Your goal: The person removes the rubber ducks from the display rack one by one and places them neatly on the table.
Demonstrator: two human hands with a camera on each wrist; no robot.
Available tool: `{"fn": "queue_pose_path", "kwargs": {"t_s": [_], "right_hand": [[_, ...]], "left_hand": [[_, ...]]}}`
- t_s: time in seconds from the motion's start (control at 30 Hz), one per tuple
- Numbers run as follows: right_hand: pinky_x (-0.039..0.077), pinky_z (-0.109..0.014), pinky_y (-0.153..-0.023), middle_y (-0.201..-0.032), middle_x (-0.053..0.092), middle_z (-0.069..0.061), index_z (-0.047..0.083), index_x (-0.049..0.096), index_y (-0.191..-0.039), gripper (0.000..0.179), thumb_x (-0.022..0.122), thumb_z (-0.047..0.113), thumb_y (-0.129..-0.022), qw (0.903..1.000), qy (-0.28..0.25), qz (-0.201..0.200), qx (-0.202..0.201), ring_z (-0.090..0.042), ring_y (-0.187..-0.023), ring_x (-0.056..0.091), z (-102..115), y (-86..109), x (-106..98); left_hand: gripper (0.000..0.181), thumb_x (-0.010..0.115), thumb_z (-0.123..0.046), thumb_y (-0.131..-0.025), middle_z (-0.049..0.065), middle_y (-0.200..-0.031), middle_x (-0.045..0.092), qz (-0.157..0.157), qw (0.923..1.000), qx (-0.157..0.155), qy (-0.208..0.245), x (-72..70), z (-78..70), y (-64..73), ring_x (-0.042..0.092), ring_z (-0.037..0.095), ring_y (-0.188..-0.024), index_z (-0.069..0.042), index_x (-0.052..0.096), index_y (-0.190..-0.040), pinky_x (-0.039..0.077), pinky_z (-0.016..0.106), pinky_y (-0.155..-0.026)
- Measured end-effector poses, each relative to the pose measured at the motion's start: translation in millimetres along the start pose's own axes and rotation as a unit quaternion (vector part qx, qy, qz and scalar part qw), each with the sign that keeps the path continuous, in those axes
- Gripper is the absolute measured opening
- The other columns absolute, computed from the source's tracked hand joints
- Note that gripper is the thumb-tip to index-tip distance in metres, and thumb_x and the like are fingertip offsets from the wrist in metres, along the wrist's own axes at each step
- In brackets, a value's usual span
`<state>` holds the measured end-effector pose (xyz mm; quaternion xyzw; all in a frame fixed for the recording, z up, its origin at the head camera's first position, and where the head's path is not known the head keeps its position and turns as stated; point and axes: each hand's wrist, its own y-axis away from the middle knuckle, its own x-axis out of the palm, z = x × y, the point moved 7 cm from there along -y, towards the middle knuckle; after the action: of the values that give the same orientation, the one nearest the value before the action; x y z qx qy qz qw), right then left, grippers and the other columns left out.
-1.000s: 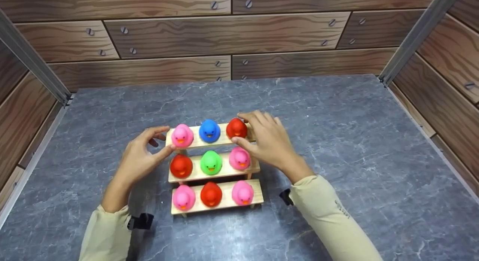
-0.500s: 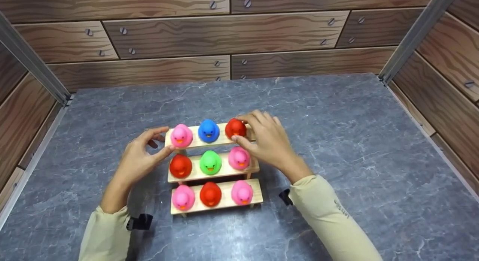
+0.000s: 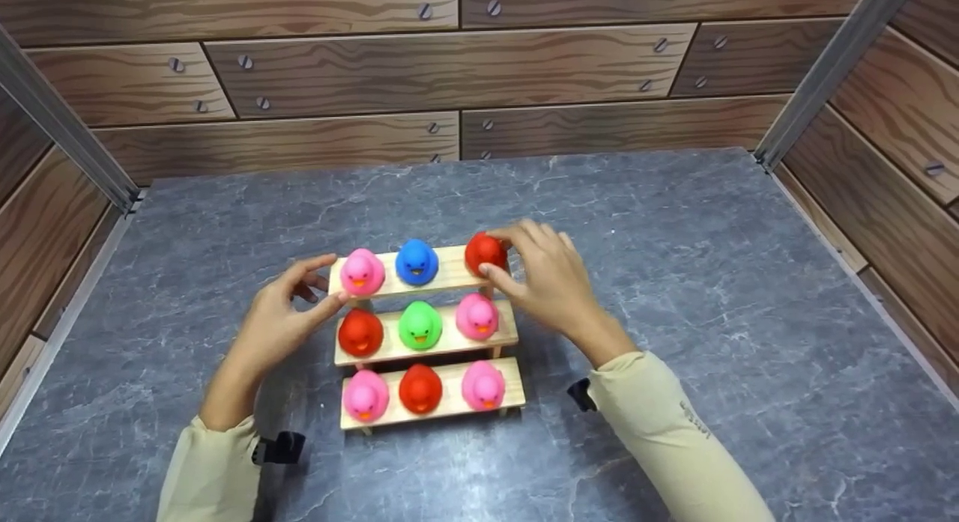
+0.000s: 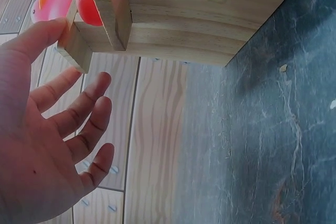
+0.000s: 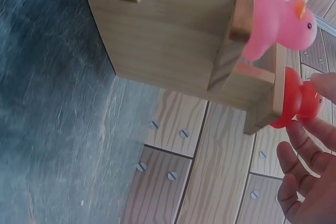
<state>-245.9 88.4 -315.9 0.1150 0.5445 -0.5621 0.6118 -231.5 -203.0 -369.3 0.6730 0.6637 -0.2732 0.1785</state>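
Note:
A three-tier wooden stand (image 3: 452, 257) carries rows of rubber ducks. My left hand (image 3: 279, 316) holds the left end of its top tier, thumb at the front corner and index finger at the back, other fingers loosely bent. My right hand (image 3: 551, 282) pinches a red rubber duck (image 3: 484, 254) between thumb and fingers at the top tier's right end. In the right wrist view, the red duck's base is right at the board's edge. On the same tier sit a pink duck (image 3: 362, 272) and a blue duck (image 3: 417, 262).
The middle tier bears a red duck (image 3: 361, 332), a green duck (image 3: 420, 325) and a pink duck (image 3: 477, 317). Below are two pink ducks with a red duck (image 3: 420, 389) between them. Wood-patterned walls (image 3: 449, 65) surround the grey marbled table (image 3: 719, 282).
My right hand has shifted slightly right with the red duck, widening the gap to the blue duck. The left hand stays at the stand's end.

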Motion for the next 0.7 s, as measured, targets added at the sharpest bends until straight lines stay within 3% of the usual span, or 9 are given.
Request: {"fn": "queue_pose_path", "kwargs": {"t_s": [0.23,0.7], "right_hand": [[0.043,-0.041,-0.084,-0.108,0.066,-0.008,0.008,0.065,-0.117,0.038,0.071,0.031,-0.087,0.9998,-0.001,-0.007,0.016,-0.026,-0.100,0.059,-11,3.5,-9],[0.044,-0.043,-0.082,-0.101,0.065,-0.010,0.007,0.065,-0.117,0.037,0.072,0.027,-0.087,0.9974,0.013,-0.034,0.063,-0.027,-0.091,0.059,-43,13.4,-26]], "left_hand": [[0.054,0.070,-0.031,-0.089,0.015,-0.103,0.066,0.017,0.9997,-0.012,0.015,1.5,0.2,1.8,0.055,0.017,-0.085,-0.014,0.053,-0.137,0.043,0.024,-0.072],[0.055,0.071,-0.030,-0.088,0.015,-0.101,0.066,0.022,0.9993,-0.020,0.021,0.3,-0.3,1.5,0.055,0.016,-0.082,-0.012,0.053,-0.137,0.044,0.022,-0.066]]}}
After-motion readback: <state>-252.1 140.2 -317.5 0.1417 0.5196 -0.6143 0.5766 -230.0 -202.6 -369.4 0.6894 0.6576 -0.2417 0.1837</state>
